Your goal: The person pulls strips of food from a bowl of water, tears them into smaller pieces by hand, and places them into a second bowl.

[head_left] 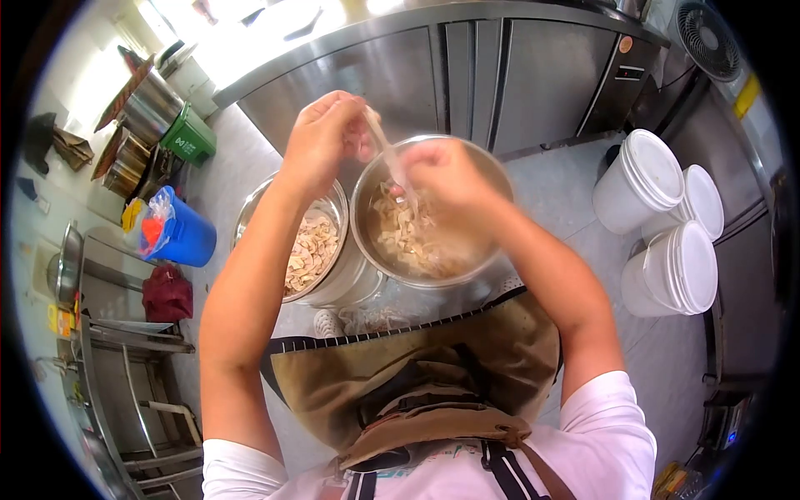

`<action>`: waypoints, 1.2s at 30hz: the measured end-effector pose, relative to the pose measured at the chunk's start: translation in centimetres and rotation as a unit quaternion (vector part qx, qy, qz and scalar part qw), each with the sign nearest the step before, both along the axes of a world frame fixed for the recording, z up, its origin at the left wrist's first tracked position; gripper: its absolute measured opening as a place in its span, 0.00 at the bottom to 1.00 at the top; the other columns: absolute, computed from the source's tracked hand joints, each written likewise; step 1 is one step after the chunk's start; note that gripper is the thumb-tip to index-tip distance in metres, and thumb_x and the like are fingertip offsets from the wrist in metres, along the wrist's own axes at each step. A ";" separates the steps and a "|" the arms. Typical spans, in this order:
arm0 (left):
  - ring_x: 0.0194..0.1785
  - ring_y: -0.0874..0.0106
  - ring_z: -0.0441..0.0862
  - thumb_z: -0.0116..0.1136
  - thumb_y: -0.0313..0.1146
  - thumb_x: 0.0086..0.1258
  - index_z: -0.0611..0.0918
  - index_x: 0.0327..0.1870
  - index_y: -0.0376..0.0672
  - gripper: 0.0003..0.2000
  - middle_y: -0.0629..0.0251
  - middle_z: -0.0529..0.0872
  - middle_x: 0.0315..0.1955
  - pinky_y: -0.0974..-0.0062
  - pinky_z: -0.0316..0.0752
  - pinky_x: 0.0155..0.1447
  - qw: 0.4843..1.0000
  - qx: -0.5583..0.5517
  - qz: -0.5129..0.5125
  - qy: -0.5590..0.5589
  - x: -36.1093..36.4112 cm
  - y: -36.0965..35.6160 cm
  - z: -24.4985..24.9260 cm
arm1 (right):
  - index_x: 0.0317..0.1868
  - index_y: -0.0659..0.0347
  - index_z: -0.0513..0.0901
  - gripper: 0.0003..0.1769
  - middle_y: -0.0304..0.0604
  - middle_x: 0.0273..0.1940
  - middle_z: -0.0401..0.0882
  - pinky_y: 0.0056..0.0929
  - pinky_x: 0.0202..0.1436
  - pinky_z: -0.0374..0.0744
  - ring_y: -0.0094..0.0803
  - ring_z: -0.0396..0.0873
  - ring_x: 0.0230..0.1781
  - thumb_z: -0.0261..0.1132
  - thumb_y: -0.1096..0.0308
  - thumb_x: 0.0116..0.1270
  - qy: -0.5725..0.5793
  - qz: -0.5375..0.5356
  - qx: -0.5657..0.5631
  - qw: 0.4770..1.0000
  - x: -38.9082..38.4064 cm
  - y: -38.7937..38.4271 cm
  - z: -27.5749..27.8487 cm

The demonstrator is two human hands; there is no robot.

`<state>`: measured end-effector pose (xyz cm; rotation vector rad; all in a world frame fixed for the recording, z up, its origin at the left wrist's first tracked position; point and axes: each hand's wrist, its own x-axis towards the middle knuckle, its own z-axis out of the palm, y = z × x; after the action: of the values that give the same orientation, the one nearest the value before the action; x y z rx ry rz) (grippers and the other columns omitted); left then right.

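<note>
Strip (387, 150), long, pale, limp: our left hand (321, 137) pinches its upper end, upper centre; our right hand (447, 171), blurred, grips lower down. We judge light, even tension best, above the round steel bowl (437, 282) of cloudy liquid. Beyond, top: grey steel counter (358, 79).

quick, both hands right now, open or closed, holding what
Left hand: closed, holding the upper end of a pale strip.
Right hand: at the strip, lower down; blurred, so its grip cannot be told.

Grey tiled floor (546, 187), steel cabinets (550, 79), bright light upper left.
</note>
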<state>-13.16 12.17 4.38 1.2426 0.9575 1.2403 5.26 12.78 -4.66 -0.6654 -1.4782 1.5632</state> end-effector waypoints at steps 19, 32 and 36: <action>0.23 0.76 0.78 0.60 0.23 0.60 0.72 0.27 0.41 0.08 0.65 0.80 0.24 0.78 0.73 0.29 0.992 -0.013 -0.028 0.121 -1.2 1.3 -2.2 | 0.43 0.68 0.83 0.15 0.51 0.33 0.84 0.36 0.41 0.78 0.38 0.83 0.35 0.60 0.63 0.67 -0.186 -0.135 0.211 0.950 -1.6 0.3 -1.8; 0.28 0.72 0.82 0.61 0.22 0.62 0.71 0.28 0.42 0.10 0.62 0.82 0.27 0.75 0.78 0.35 0.994 -0.020 -0.005 0.105 -0.9 0.7 -3.1 | 0.36 0.66 0.85 0.11 0.39 0.28 0.83 0.23 0.35 0.75 0.19 0.79 0.31 0.59 0.68 0.67 -0.125 -0.122 0.049 0.983 -1.4 -1.9 -2.8; 0.27 0.72 0.81 0.60 0.21 0.63 0.71 0.28 0.43 0.09 0.63 0.81 0.27 0.75 0.77 0.34 1.000 -0.013 0.004 0.023 -1.3 1.3 -3.1 | 0.34 0.68 0.85 0.14 0.48 0.29 0.84 0.29 0.36 0.78 0.30 0.82 0.31 0.59 0.65 0.68 -0.225 -0.102 0.069 0.967 -1.0 -1.7 -6.3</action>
<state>-14.41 13.47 1.31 1.2528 1.0103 1.2050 4.23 11.07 -10.95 -1.1039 -1.7627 1.1849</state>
